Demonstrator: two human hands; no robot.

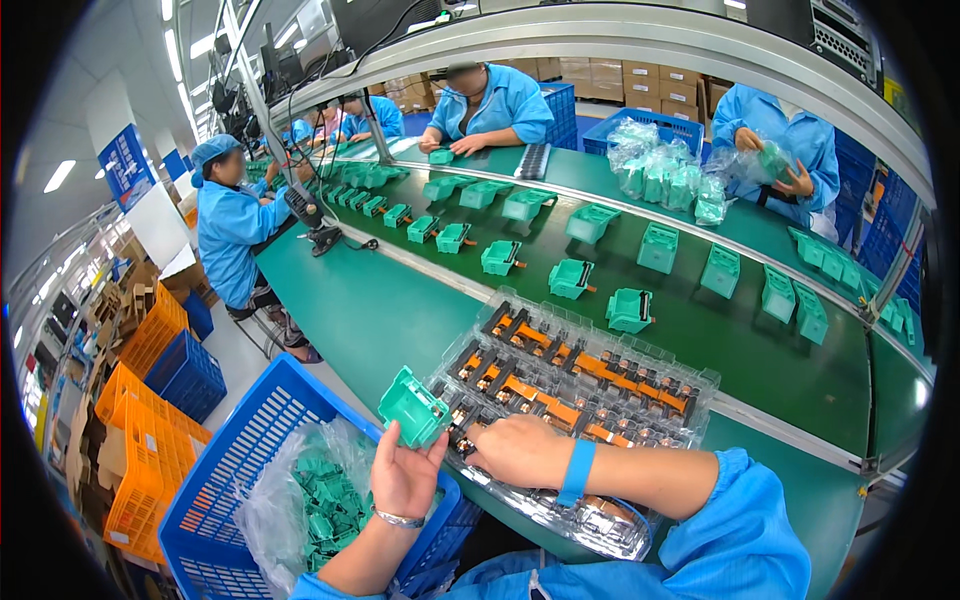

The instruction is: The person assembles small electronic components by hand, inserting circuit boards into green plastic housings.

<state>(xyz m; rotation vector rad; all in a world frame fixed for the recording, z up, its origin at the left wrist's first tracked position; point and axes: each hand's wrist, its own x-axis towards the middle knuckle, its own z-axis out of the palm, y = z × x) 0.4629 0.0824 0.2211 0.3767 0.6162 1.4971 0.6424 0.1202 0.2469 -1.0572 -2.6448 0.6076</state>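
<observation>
A green plastic housing (413, 408) is held up in my left hand (405, 478), gripped between thumb and fingers with its hollow side showing. Close to its right, my right hand (518, 452) reaches down over a clear plastic tray (705, 385), its fingers curled together at the tray's left side. Whatever those fingertips pinch is hidden behind the hand. Rows of small black parts with orange strips (530, 395) and copper-coloured pieces fill the tray. A second clear tray edge (620, 540) shows under my right forearm.
A blue crate (240, 440) at my left holds a plastic bag of green parts (325, 500). Beyond the tray, a green conveyor belt (560, 235) carries several green housings (630, 310). Co-workers sit across and at left. A metal frame (640, 45) crosses overhead. Orange crates (150, 480) stand far left.
</observation>
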